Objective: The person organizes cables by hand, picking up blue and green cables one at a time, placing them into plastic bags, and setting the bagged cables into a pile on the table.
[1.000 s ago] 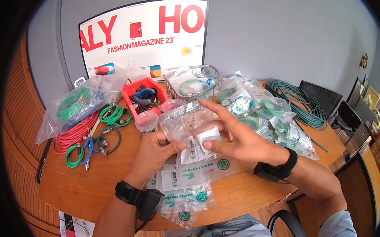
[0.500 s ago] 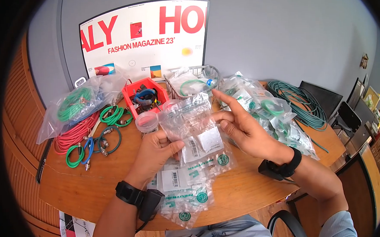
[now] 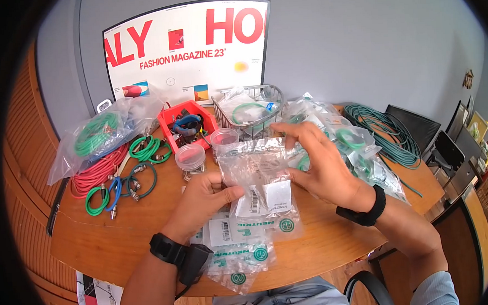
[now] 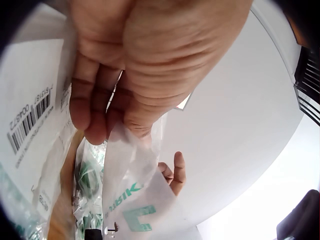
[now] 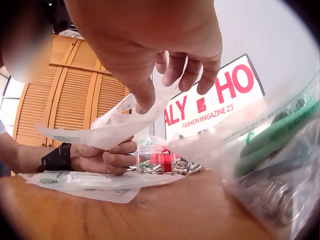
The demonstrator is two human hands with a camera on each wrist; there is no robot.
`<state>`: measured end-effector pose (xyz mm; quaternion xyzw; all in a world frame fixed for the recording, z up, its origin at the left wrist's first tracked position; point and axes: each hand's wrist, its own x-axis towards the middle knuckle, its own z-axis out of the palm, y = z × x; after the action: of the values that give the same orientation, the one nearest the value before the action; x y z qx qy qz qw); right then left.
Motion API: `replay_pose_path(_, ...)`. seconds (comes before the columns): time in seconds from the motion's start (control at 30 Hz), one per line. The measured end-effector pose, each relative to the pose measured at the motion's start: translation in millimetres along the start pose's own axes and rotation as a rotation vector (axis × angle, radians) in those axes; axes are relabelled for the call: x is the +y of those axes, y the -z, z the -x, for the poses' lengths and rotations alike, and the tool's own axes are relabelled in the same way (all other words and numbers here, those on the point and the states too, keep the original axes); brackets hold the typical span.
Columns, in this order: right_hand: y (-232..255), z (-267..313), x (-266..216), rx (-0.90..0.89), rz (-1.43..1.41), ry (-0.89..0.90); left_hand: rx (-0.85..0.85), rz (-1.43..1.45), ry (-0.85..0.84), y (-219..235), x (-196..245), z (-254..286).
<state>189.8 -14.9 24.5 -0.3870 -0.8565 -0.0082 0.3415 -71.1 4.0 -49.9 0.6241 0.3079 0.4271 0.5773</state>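
Note:
My left hand (image 3: 205,198) pinches a clear plastic bag (image 3: 253,166) by its left side, thumb in front. White barcode labels and green print show on its lower half. In the left wrist view the left thumb and fingers (image 4: 137,120) hold the film of the bag (image 4: 132,180). My right hand (image 3: 327,170) is at the bag's right edge, its thumb near the film and its fingers spread and bent. The right wrist view has the edge of the bag (image 5: 125,122) between the right thumb and fingers (image 5: 167,90), which stand apart. More printed bags (image 3: 241,252) lie underneath.
Behind are a red bin (image 3: 181,109) with tools, two clear round containers (image 3: 190,156) and a wire basket (image 3: 275,109). Coiled cables (image 3: 99,171) lie left on the wooden table (image 3: 315,242). Bagged cables (image 3: 348,141) and a dark green coil (image 3: 384,134) are at right.
The right hand moved away from the bag's label, first outward, then back to the upper right edge. The bag swung a little to the right; the left hand kept its grip.

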Motion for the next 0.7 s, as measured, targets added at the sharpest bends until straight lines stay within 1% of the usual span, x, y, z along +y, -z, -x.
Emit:
replay_pose_path(0.03,0.8,-3.5,1.1,0.0,0.0,0.001,-0.002,-0.017,0.002,0.2,2.0,0.8)
replay_pose_path(0.1,2.5,-12.2,3.6,0.148,0.364,0.449,-0.004,-0.033,0.004,0.9,2.2,1.2)
replay_pose_path(0.13,2.7,-13.5,-1.6,0.148,0.364,0.448,-0.026,-0.031,0.001,1.8,0.1,0.5)
replay_pose_path(0.2,0.2,-16.2,-18.1,0.093,0.418,0.677,-0.055,-0.03,-0.001,1.5,-3.7,0.0)
replay_pose_path(0.23,-6.2,-14.1,-20.9,0.093,0.419,0.675,-0.072,-0.035,-0.016,1.3,-5.7,1.0)
replay_pose_path(0.3,-21.4,-6.3,-26.4,-0.065,0.303,0.759,-0.088,-0.041,-0.031,0.9,-4.2,2.1)
replay_pose_path(0.37,-22.6,-6.1,-32.3,-0.046,0.283,0.732,-0.192,-0.061,-0.088,-0.1,2.7,3.5)
replay_pose_path(0.4,-21.4,-9.0,-31.5,-0.066,0.181,0.624,-0.191,-0.061,-0.088,-2.5,1.4,1.4)
replay_pose_path(0.43,-20.4,-12.6,-30.5,-0.087,0.08,0.515,-0.134,0.132,-0.016,-6.4,-1.5,-1.9)
replay_pose_path(0.47,-19.3,-17.6,-27.3,-0.089,0.079,0.518,-0.075,0.325,0.056,-7.7,-3.0,-3.6)
replay_pose_path(0.53,-17.8,-26.2,-20.1,0.067,-0.116,0.372,-0.071,0.369,0.037,-0.9,1.9,-2.9)
replay_pose_path(0.57,-17.0,-25.8,-22.2,0.062,-0.117,0.373,-0.071,0.41,0.022,0.8,5.5,-2.2)
replay_pose_path(0.6,-15.5,-24.5,-25.5,0.001,-0.275,0.146,-0.069,0.348,-0.009,-0.6,9.3,-1.4)
replay_pose_path(0.63,-14.2,-23.6,-27.4,-0.058,-0.429,-0.083,-0.07,0.349,-0.009,-1.3,9.0,-1.3)
replay_pose_path(0.67,-20.7,-23.8,-17.1,-0.111,-0.456,-0.122,-0.066,0.345,-0.016,-1.5,8.7,-1.3)
replay_pose_path(0.7,-22.0,-23.8,-16.8,-0.109,-0.455,-0.118,-0.061,0.34,-0.024,-0.1,7.9,-1.1)
